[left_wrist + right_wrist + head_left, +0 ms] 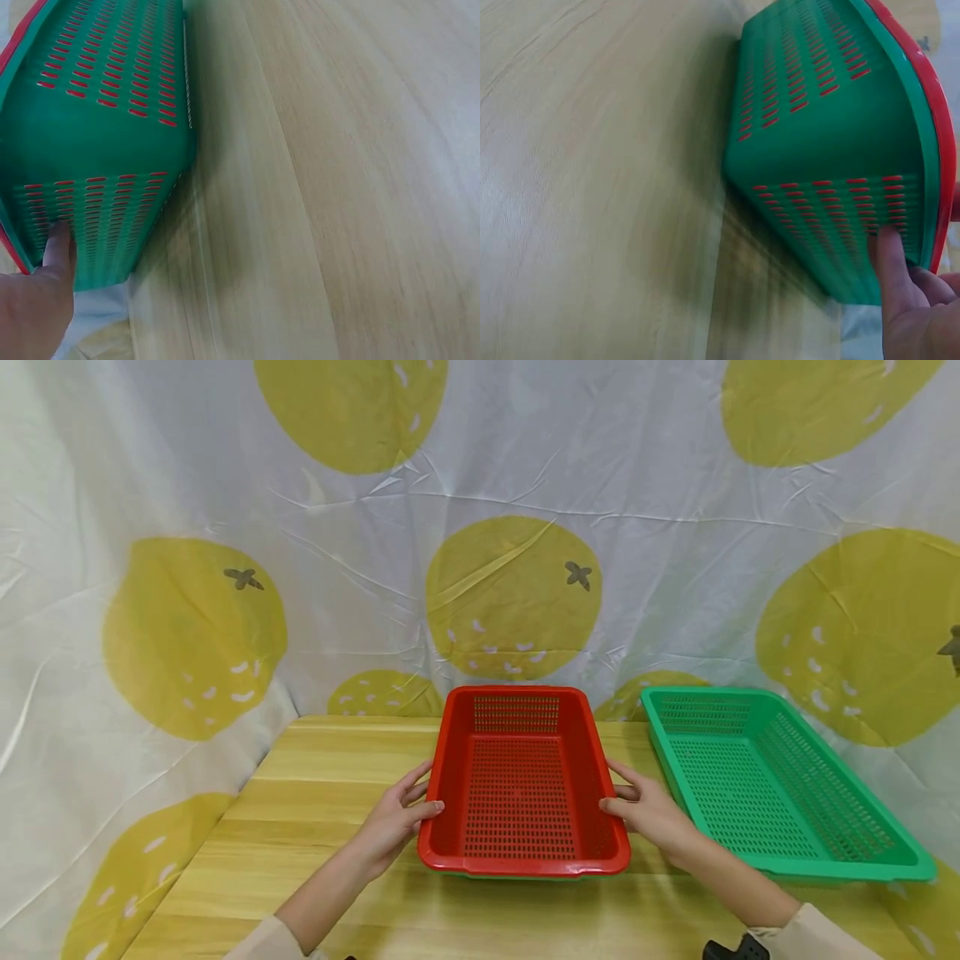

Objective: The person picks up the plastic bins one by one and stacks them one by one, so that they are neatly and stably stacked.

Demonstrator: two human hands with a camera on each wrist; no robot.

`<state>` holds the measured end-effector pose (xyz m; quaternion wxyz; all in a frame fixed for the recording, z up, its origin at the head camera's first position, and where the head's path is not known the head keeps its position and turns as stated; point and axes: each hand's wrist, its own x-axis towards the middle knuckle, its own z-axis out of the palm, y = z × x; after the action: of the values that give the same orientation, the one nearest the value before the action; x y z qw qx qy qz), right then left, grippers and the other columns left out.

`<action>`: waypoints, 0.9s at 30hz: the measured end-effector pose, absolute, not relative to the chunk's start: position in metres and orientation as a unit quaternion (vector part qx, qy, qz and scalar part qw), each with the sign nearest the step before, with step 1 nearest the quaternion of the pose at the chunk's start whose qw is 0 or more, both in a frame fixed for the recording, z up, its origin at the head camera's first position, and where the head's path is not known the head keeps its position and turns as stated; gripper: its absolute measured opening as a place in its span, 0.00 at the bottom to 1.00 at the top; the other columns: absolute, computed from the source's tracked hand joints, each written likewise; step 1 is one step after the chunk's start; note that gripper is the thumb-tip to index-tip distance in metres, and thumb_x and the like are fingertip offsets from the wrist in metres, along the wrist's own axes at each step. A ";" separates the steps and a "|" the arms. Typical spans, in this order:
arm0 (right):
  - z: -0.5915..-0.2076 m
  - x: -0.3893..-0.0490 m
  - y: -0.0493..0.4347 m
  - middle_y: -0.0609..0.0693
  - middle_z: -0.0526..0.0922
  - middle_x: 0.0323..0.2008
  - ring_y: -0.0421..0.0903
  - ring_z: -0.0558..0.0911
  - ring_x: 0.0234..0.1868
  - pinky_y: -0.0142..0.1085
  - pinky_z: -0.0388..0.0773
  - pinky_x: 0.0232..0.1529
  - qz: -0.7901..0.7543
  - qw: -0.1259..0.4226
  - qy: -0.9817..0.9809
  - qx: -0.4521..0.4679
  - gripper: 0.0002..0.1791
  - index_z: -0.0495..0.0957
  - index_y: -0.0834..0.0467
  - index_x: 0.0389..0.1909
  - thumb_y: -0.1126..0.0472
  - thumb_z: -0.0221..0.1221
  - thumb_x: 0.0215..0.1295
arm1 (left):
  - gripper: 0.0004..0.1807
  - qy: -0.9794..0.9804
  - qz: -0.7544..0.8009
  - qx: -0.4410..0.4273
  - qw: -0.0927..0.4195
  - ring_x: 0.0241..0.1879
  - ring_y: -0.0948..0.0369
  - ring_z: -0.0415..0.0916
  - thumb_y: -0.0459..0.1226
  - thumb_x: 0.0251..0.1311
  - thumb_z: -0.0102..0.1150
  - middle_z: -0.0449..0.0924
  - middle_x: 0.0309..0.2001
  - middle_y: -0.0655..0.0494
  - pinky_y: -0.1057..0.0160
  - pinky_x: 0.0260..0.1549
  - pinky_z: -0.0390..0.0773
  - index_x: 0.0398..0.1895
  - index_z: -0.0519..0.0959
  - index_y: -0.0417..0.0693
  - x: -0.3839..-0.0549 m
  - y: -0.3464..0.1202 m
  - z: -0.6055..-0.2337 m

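A red perforated plastic basket sits nested inside a smaller green one, whose outer walls fill much of both wrist views. My left hand grips the nested pair at its left side, the thumb over the red rim and fingers against the green wall. On the opposite side, my right hand holds them likewise, its thumb on the rim. In the right wrist view a finger presses on the slotted green side wall. Nothing lies inside the red basket.
A larger green basket stands to the right, close beside my right hand. Everything rests on a wooden table. Behind and to the left hangs a white cloth printed with yellow fruit.
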<state>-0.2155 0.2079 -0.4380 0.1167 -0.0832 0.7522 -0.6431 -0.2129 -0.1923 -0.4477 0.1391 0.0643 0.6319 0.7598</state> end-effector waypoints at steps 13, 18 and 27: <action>-0.434 -0.219 0.214 0.75 0.70 0.66 0.61 0.86 0.51 0.48 0.86 0.43 -0.608 0.109 0.779 -0.111 0.46 0.50 0.65 0.82 0.64 0.66 0.70 | 0.43 0.719 0.685 0.064 0.098 0.65 0.39 0.72 0.28 0.65 0.65 0.65 0.72 0.33 0.51 0.54 0.81 0.81 0.57 0.41 -0.217 -0.190 -0.443; -0.428 -0.220 0.221 0.76 0.65 0.70 0.62 0.84 0.55 0.46 0.86 0.44 -0.580 0.110 0.797 -0.131 0.46 0.50 0.69 0.80 0.62 0.65 0.71 | 0.44 0.758 0.643 0.073 0.081 0.69 0.41 0.68 0.30 0.62 0.69 0.67 0.72 0.37 0.47 0.58 0.78 0.80 0.60 0.40 -0.217 -0.188 -0.434; -0.408 -0.220 0.235 0.69 0.67 0.71 0.62 0.81 0.59 0.47 0.85 0.47 -0.526 0.089 0.831 -0.160 0.39 0.59 0.70 0.77 0.61 0.64 0.72 | 0.43 0.802 0.589 0.099 0.027 0.76 0.43 0.55 0.31 0.62 0.69 0.61 0.76 0.40 0.40 0.71 0.59 0.79 0.60 0.35 -0.223 -0.183 -0.413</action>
<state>-0.2201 0.2350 -0.4082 0.0890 -0.1602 0.8307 -0.5257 -0.2229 -0.1827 -0.4130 0.0268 0.0992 0.8017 0.5889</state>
